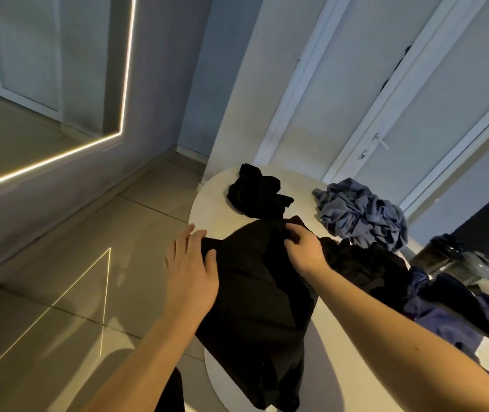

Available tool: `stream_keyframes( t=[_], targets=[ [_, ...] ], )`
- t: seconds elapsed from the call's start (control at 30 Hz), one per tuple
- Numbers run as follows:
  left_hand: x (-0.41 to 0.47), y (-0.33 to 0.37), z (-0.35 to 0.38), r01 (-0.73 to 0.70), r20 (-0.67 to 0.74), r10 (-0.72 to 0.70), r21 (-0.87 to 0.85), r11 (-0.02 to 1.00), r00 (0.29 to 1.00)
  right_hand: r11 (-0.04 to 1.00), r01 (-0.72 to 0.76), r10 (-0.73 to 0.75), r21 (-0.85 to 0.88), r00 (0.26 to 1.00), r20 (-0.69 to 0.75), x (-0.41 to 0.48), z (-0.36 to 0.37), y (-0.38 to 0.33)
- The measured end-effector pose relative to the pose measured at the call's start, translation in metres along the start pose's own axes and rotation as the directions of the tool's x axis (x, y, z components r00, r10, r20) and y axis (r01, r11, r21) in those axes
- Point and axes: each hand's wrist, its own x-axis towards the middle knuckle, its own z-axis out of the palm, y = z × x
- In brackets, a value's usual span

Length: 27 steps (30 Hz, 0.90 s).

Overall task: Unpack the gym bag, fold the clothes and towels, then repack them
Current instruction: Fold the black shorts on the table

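A black garment (255, 298) lies spread on the white table (210, 200), hanging over its near edge. My left hand (191, 269) rests flat on the garment's left edge, fingers apart. My right hand (304, 248) pinches the garment's top edge. A crumpled black cloth (256, 191) sits at the table's far end. A bunched grey-blue cloth (359, 214) lies to the right of it. More dark fabric (365, 266) is heaped beside my right wrist. A dark blue bag (457, 316) lies at the right.
A dark bottle (442, 254) and blurred clear items stand at the table's right side. White doors with a handle (381, 141) rise behind the table. Tiled floor (68, 292) lies to the left, under a wall with a lit strip.
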Motion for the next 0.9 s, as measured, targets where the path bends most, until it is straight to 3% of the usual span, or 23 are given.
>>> stream_keyframes(
  t=[0.1, 0.23, 0.33, 0.4, 0.57, 0.7, 0.8, 0.9],
  targets=[
    [0.009, -0.002, -0.004, -0.229, 0.124, 0.223, 0.038, 0.973, 0.967, 0.987, 0.139, -0.135, -0.084, 0.990, 0.051, -0.047, 0.008, -0.002],
    [0.015, -0.006, 0.002, -0.503, 0.380, 0.431, 0.110, 0.858, 0.819, 0.954, 0.292, -0.266, -0.069, 0.929, 0.255, -0.114, 0.017, 0.000],
    [0.008, -0.004, 0.007, -0.583, 0.547, 0.440, 0.113, 0.805, 0.713, 0.943, 0.320, -0.250, -0.092, 0.863, 0.439, -0.131, 0.020, 0.021],
    [0.001, -0.002, 0.007, -0.610, 0.632, 0.415, 0.117, 0.784, 0.655, 0.926, 0.358, -0.261, -0.118, 0.835, 0.485, -0.134, 0.017, 0.041],
    [-0.023, 0.005, 0.008, -0.654, 0.711, 0.422, 0.070, 0.753, 0.562, 0.882, 0.456, -0.343, -0.122, 0.797, 0.498, -0.148, -0.005, 0.087],
    [-0.053, 0.015, 0.004, -0.671, 0.796, 0.419, -0.022, 0.741, 0.436, 0.919, 0.390, -0.319, -0.057, 0.821, 0.474, -0.167, -0.027, 0.101],
    [-0.071, 0.019, 0.001, -0.722, 0.865, 0.395, -0.058, 0.690, 0.308, 0.959, 0.252, -0.280, 0.131, 0.911, 0.301, -0.193, -0.045, 0.103],
    [-0.081, 0.014, 0.010, -0.833, 0.873, 0.406, 0.000, 0.554, 0.270, 0.919, 0.279, -0.319, 0.279, 0.942, 0.109, -0.232, -0.059, 0.103]
  ],
)
